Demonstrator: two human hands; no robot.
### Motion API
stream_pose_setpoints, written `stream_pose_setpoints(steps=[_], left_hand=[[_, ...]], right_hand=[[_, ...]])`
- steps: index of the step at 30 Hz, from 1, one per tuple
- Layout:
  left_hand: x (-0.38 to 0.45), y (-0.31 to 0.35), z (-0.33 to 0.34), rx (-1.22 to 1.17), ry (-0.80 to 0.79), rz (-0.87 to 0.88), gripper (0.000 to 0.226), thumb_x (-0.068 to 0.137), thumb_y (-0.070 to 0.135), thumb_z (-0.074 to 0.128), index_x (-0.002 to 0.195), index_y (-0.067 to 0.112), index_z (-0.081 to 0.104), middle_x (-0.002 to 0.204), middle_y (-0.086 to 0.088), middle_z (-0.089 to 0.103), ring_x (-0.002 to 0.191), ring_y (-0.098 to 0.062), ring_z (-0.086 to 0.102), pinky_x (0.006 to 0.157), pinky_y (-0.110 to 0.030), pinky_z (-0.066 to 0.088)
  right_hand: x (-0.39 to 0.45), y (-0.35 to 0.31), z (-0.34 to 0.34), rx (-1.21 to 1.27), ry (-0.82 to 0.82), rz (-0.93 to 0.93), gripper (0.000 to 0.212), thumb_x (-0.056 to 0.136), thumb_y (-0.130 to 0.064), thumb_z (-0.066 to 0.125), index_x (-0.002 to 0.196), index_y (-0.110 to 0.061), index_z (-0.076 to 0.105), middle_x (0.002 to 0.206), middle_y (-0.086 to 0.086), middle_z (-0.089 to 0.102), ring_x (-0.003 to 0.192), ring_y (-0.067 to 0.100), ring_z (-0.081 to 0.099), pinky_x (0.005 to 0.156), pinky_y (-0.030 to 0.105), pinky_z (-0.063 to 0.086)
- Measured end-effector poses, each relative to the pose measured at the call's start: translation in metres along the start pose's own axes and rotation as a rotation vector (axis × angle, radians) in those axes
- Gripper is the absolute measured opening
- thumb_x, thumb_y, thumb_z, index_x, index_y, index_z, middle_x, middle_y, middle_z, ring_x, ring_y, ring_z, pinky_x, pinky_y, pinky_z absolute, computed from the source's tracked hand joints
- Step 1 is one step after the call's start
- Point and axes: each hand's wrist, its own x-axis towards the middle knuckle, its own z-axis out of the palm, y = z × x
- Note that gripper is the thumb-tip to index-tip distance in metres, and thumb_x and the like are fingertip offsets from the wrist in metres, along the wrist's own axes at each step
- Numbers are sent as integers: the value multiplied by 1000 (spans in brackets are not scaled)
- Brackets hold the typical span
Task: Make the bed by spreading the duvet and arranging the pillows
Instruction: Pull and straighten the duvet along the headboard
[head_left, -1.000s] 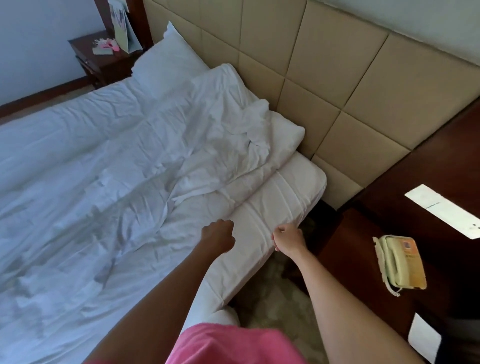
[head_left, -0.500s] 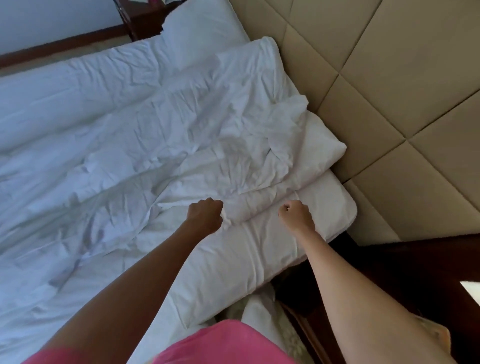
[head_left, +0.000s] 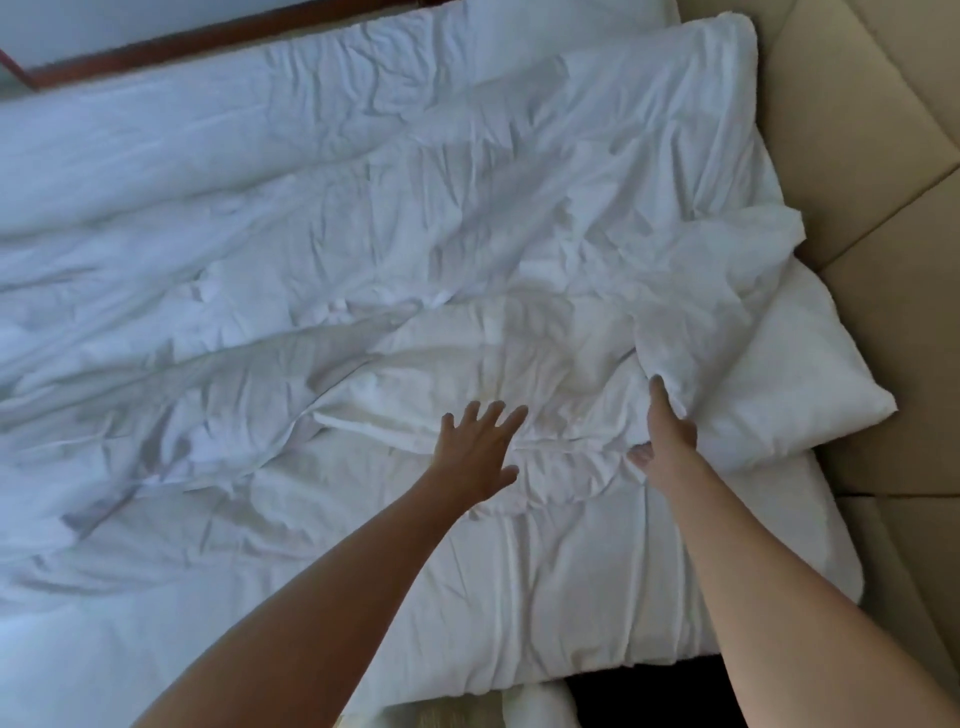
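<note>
The rumpled white duvet (head_left: 363, 249) lies across the bed, its long side running along the headboard (head_left: 883, 156) over a pillow (head_left: 810, 374). My left hand (head_left: 480, 449) rests flat on it, fingers spread, while my right hand (head_left: 667, 436) pinches a fold near the pillow.

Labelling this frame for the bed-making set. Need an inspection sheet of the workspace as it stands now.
Surface: mattress in white fitted sheet, near corner bare.
Job's things: duvet spread but heavily creased, its near edge bunched; pillow at the headboard, partly under the duvet; a second one cannot be confirmed.
Clutter: nothing seen.
Grips: left hand open, fingers spread over the duvet edge; right hand closed on a duvet fold.
Cables: nothing seen.
Surroundings: padded beige headboard; dark wooden trim beyond the bed.
</note>
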Motion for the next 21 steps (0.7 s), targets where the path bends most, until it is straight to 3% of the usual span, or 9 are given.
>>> stream_pose_setpoints(steps=[2,5,9,12,14,17,21], left_hand=[[10,4,13,-10,-39,-6,84,91,52,57,155,30,6,161,0,16,146,-31,18,113,-53,27],[22,5,33,18,-10,-32,89,89,53,58,155,30,4,161,0,15,146,-30,18,114,-51,23],[37,19,46,71,114,-78,91,85,59,61,153,23,13,155,-3,24,139,-32,27,110,-48,26],[50,49,34,78,186,-133,69,78,51,72,130,15,45,127,-7,49,111,-34,50,90,-44,42],[56,76,16,83,228,-122,50,70,33,80,112,16,57,104,-3,60,88,-29,59,71,-37,47],[57,121,-7,31,258,44,32,78,2,65,107,14,59,94,-4,66,78,-28,69,57,-33,46],[54,172,-13,-32,336,215,32,64,7,79,88,14,59,73,-2,63,53,-26,64,41,-29,34]], right_hand=[[19,2,6,76,-13,18,85,82,-56,69,149,-18,32,133,2,47,117,30,55,88,43,56],[45,11,6,142,38,-73,58,93,-36,62,141,-10,44,132,10,55,112,35,61,77,48,59],[56,8,-12,112,174,-324,46,94,-27,54,138,-10,52,133,14,59,118,32,60,98,47,52],[44,-12,-34,122,231,-500,41,98,-18,49,138,-9,52,135,10,58,121,25,58,105,37,48],[35,-30,-50,125,293,-600,40,99,-12,47,139,-7,52,138,10,56,125,24,55,106,32,45],[28,-61,-78,201,387,-667,38,99,-7,44,136,-6,55,135,11,58,122,22,56,99,22,45],[52,-83,-126,271,559,-747,41,89,-14,44,124,-5,63,119,10,66,110,22,64,96,32,52]])
